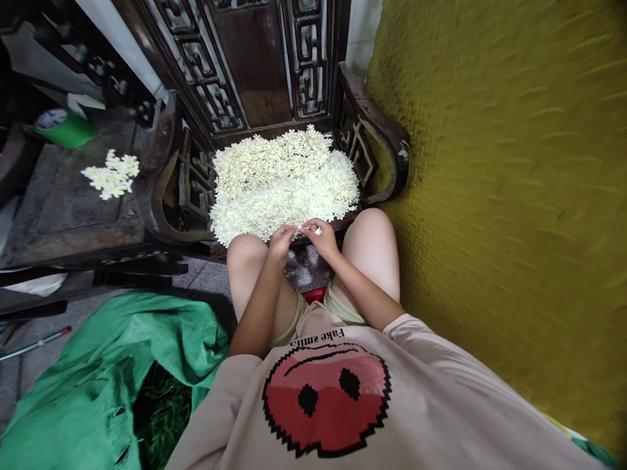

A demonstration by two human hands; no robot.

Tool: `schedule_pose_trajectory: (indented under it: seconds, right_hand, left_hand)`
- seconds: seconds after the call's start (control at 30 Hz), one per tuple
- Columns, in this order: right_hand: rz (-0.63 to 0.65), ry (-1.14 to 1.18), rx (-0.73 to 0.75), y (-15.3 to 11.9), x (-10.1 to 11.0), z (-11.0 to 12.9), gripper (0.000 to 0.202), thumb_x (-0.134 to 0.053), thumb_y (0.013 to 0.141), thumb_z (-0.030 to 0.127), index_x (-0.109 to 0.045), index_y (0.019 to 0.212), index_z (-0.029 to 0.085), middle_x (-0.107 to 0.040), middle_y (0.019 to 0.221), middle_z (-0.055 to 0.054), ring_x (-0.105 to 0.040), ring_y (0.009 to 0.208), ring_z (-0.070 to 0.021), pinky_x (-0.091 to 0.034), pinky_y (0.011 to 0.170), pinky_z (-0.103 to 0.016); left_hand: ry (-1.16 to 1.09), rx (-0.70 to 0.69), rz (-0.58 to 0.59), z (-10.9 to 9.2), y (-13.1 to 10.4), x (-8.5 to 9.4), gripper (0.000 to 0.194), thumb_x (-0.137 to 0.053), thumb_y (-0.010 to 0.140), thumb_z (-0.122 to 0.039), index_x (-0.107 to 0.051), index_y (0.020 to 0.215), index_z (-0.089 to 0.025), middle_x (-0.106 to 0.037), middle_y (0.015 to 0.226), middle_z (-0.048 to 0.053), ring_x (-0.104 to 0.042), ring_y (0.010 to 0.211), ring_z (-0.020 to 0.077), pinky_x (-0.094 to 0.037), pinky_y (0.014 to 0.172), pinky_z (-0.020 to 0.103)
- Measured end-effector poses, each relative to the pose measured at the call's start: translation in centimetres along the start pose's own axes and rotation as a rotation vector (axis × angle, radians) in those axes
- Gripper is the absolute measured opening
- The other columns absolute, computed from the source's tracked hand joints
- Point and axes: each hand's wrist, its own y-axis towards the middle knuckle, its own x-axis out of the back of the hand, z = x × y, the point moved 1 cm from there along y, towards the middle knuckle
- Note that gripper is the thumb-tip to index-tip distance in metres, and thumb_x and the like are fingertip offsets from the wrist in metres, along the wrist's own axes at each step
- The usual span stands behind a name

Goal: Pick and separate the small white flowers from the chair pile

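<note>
My left hand (281,241) and my right hand (321,238) meet between my knees, in front of a heap of small white flowers (287,179). The fingers of both are closed in a pinch, with their tips almost touching. Between them shows a bit of a small white flower (297,230), too small to make out well. Another white flower (318,230) pokes out at the fingers of my right hand. The heap covers the seat of a dark carved wooden armchair (264,72).
A dark wooden side table (73,196) at left bears a flower cluster (112,175) and a green tape roll (66,127). An open green sack (93,365) with stringy green material stands on the floor at lower left. A yellow textured sheet (504,196) rises along the right.
</note>
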Motion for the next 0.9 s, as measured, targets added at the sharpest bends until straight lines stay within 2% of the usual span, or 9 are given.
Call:
schedule_pose_trajectory:
  seconds: [0.33, 0.9]
  right_hand:
    - [0.080, -0.018, -0.002, 0.08, -0.04, 0.02, 0.031, -0.067, 0.069, 0.047, -0.071, 0.074, 0.017, -0.048, 0.060, 0.002, -0.045, 0.061, -0.0127, -0.038, 0.065, -0.027]
    - [0.117, -0.054, -0.001, -0.19, -0.36, -0.18, 0.021, -0.065, 0.071, 0.038, -0.069, 0.073, 0.018, -0.057, 0.066, 0.000, -0.050, 0.068, -0.0143, -0.039, 0.070, -0.028]
  left_hand:
    - [-0.067, 0.028, 0.039, -0.41, -0.44, -0.11, 0.023, -0.073, 0.063, -0.012, -0.053, 0.052, -0.015, -0.048, 0.050, -0.005, -0.039, 0.050, 0.0050, -0.031, 0.056, 0.021]
    - [-0.097, 0.018, 0.050, -0.26, -0.59, -0.15, 0.030, -0.070, 0.062, -0.009, -0.044, 0.050, -0.016, -0.051, 0.051, -0.004, -0.047, 0.055, 0.0061, -0.035, 0.061, 0.020]
